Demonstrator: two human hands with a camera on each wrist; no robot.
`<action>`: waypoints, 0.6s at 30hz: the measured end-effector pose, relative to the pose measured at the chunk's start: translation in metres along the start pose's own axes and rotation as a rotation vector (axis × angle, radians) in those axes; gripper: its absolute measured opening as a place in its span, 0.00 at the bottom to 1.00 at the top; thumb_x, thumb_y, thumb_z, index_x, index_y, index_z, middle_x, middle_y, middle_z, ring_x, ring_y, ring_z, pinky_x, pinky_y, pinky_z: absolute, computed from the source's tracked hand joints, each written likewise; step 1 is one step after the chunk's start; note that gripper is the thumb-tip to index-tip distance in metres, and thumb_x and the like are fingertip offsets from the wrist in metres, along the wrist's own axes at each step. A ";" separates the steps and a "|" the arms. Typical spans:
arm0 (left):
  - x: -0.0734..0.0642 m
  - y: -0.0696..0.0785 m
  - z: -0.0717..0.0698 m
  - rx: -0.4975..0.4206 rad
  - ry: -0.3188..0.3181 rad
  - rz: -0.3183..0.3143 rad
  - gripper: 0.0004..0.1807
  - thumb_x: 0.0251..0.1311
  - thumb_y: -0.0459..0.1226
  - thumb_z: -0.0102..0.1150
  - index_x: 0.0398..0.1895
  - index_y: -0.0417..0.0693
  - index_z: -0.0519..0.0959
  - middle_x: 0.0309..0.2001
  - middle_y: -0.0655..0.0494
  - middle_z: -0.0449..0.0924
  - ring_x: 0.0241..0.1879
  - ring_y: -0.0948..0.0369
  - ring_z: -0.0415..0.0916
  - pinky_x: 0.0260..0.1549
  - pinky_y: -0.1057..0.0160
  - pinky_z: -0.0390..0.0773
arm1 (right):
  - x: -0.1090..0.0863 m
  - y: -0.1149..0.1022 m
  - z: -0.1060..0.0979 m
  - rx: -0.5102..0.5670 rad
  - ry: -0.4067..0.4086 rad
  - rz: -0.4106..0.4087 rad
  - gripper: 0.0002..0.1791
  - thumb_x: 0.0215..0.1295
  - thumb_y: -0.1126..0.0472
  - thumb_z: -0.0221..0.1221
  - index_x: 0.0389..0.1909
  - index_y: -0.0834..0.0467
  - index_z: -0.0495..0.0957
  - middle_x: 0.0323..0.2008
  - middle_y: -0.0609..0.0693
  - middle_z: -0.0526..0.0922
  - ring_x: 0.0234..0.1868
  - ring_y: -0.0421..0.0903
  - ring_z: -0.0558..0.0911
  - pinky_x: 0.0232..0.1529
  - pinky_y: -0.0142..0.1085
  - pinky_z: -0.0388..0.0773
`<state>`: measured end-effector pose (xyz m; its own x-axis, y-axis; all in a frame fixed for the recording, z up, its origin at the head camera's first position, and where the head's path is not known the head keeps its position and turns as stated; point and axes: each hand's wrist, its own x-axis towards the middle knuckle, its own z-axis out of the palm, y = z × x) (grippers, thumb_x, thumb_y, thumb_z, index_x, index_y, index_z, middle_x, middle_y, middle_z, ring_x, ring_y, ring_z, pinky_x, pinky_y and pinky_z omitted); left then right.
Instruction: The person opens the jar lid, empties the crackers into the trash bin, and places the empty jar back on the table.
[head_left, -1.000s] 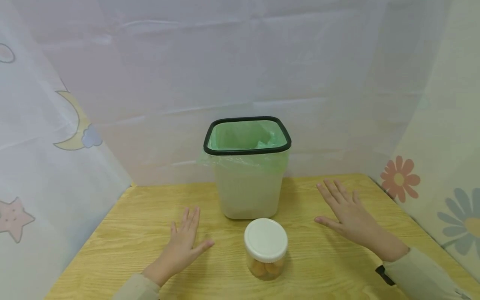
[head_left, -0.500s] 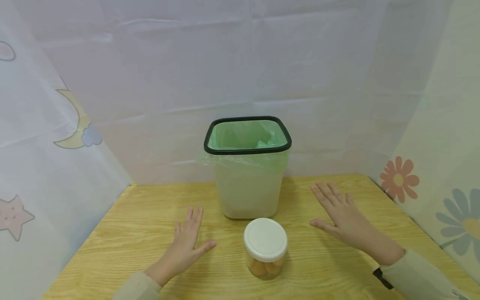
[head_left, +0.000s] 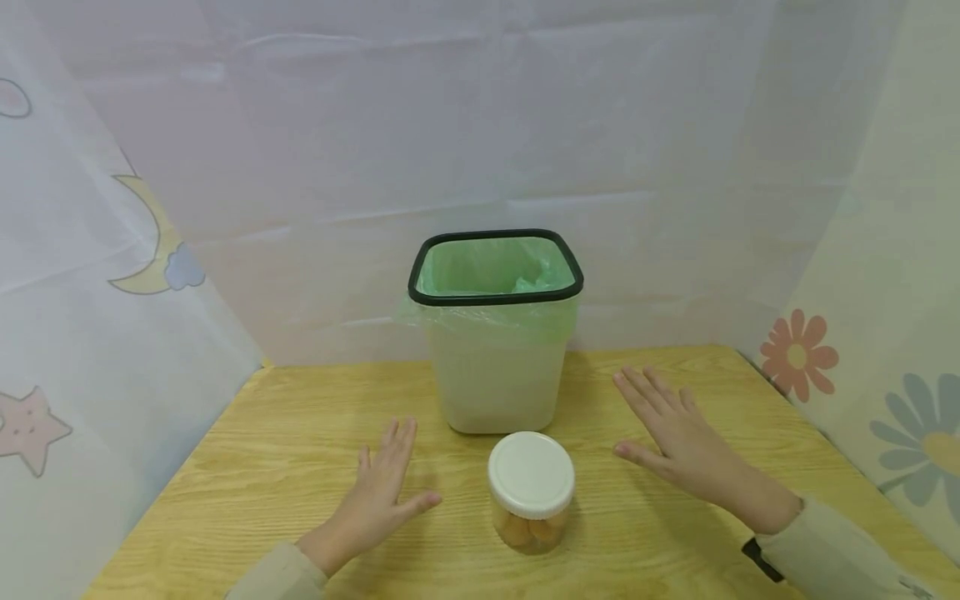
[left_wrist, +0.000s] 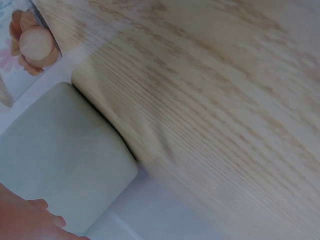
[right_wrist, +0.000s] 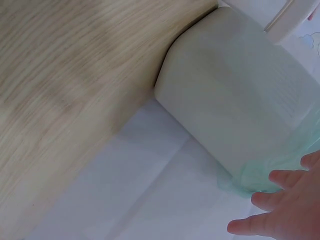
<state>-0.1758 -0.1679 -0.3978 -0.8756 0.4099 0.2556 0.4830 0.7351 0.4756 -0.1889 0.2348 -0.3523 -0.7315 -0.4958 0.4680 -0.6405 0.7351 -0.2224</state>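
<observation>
Between the two hands stands a clear jar (head_left: pixel 531 492) with a white screw lid and orange-brown pieces inside. My left hand (head_left: pixel 378 492) is to the left of the jar, fingers spread and straight, holding nothing. On the other side, my right hand (head_left: pixel 678 442) hovers with straight fingers and thumb apart, also holding nothing. Behind the jar is a white trash bin (head_left: pixel 498 367) with a black rim and a green plastic liner (head_left: pixel 487 267). In the left wrist view, the left hand's fingers (left_wrist: pixel 30 220) overlap the bin; the right wrist view shows the right hand (right_wrist: pixel 287 200) overlapping the liner.
A light wood-grain table (head_left: pixel 300 433) carries the bin and jar. A pale cloth backdrop (head_left: pixel 337 167) rises behind the table, with patterned side walls bearing a moon (head_left: pixel 150 267) on the left and a red flower (head_left: pixel 799 357) on the right.
Both hands have shifted slightly inward toward the jar, the left to the right and the right to the left. The jar and bin stay in place.
</observation>
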 end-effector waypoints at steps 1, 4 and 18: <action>0.000 0.001 0.000 -0.005 -0.012 -0.005 0.53 0.61 0.51 0.62 0.75 0.31 0.43 0.75 0.38 0.41 0.74 0.40 0.33 0.59 0.25 0.33 | 0.000 -0.001 0.001 0.010 -0.002 0.002 0.47 0.67 0.44 0.58 0.78 0.50 0.43 0.75 0.59 0.48 0.74 0.64 0.44 0.55 0.78 0.45; 0.001 0.004 0.001 -0.022 -0.043 -0.021 0.53 0.62 0.50 0.62 0.75 0.33 0.41 0.75 0.39 0.39 0.74 0.42 0.31 0.60 0.26 0.31 | -0.002 -0.005 0.002 0.028 -0.017 0.010 0.46 0.67 0.45 0.58 0.78 0.50 0.43 0.76 0.57 0.47 0.75 0.61 0.42 0.55 0.77 0.45; 0.001 0.015 0.000 -0.117 -0.126 -0.038 0.52 0.65 0.50 0.59 0.75 0.34 0.37 0.76 0.39 0.37 0.74 0.43 0.27 0.60 0.26 0.30 | -0.005 -0.015 0.010 0.040 -0.003 -0.024 0.45 0.65 0.46 0.60 0.77 0.52 0.48 0.73 0.60 0.55 0.72 0.66 0.52 0.52 0.76 0.55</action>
<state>-0.1697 -0.1562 -0.3907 -0.8820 0.4527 0.1312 0.4387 0.6869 0.5794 -0.1774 0.2217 -0.3596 -0.7161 -0.5146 0.4716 -0.6670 0.7035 -0.2452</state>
